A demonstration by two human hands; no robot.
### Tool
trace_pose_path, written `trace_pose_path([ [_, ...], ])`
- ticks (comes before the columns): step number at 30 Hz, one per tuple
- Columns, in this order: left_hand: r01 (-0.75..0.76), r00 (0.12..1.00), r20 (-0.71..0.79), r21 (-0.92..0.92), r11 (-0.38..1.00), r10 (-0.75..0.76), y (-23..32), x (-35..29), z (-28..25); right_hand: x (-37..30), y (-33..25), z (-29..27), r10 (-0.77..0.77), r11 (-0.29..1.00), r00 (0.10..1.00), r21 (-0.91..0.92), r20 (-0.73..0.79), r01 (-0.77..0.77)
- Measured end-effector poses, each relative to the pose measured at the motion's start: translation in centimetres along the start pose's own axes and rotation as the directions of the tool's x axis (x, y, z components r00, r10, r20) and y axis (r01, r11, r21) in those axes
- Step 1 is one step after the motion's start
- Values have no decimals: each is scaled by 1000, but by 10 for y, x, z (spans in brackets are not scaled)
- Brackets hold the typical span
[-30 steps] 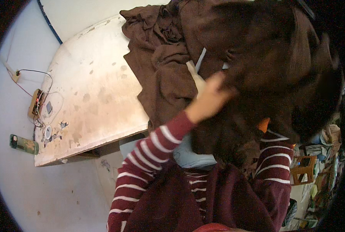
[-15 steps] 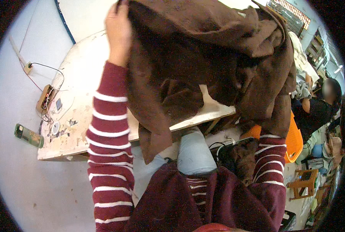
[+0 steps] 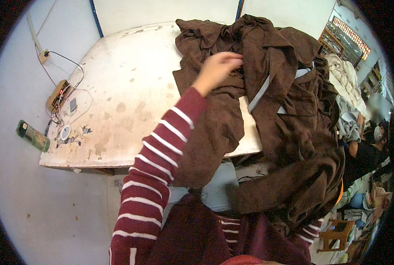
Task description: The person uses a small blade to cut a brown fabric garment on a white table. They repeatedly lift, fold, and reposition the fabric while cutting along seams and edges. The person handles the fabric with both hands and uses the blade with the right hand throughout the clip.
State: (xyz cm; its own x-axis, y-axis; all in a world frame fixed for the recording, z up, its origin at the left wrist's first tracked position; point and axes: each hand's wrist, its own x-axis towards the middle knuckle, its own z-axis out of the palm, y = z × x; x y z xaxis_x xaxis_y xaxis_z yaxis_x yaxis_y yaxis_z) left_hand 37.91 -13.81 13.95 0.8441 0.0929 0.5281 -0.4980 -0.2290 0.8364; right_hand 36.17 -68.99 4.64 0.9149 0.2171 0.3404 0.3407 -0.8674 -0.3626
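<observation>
A large brown cloth (image 3: 267,75) lies heaped in folds over the right half of the table. It hangs past the front edge and onto my lap. Pale grey strips show between some of its folds. My left hand (image 3: 221,70), slightly blurred, reaches across to the upper middle of the heap. Its fingers look closed at the edge of a fold, the tips partly lost against the dark fabric. My right hand is out of sight; only its striped sleeve (image 3: 311,230) shows below the cloth at the lower right.
The worn white table (image 3: 130,101) carries a small white roll (image 3: 65,132) and a power strip (image 3: 56,98) with cables at its left. A green bottle (image 3: 32,136) stands at that corner. To the right are pale fabric (image 3: 344,79), a wooden stool (image 3: 337,235) and people.
The brown cloth has come down from a raised position onto the table and my lap. My left hand has moved right and lower. The right forearm is now mostly covered.
</observation>
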Motion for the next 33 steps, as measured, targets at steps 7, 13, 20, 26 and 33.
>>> trace_pose_path([
  [7, 592, 805, -546, 763, 261, -230, -148, -60, -68, -78, 124, -55, 618, 747, 759, -453, 202, -487],
  [13, 284, 792, -610, 408, 868, 27, -99, -59, -39, 15, 6, -2, 142, 889, 983, 421, 115, -178],
  [20, -104, 882, -408, 320, 942, 236, -12, -119, 35, 131, -281, 87, -357, 580, 930, 801, 87, 147],
  [26, -161, 920, -288, 334, 928, 264, 13, -169, 43, 202, -414, 174, -386, 879, 909, 360, 158, 311],
  [33, 371, 890, -223, -156, 915, -399, 23, -201, -49, 85, -503, 125, -821, 320, 571, 823, -6, 469],
])
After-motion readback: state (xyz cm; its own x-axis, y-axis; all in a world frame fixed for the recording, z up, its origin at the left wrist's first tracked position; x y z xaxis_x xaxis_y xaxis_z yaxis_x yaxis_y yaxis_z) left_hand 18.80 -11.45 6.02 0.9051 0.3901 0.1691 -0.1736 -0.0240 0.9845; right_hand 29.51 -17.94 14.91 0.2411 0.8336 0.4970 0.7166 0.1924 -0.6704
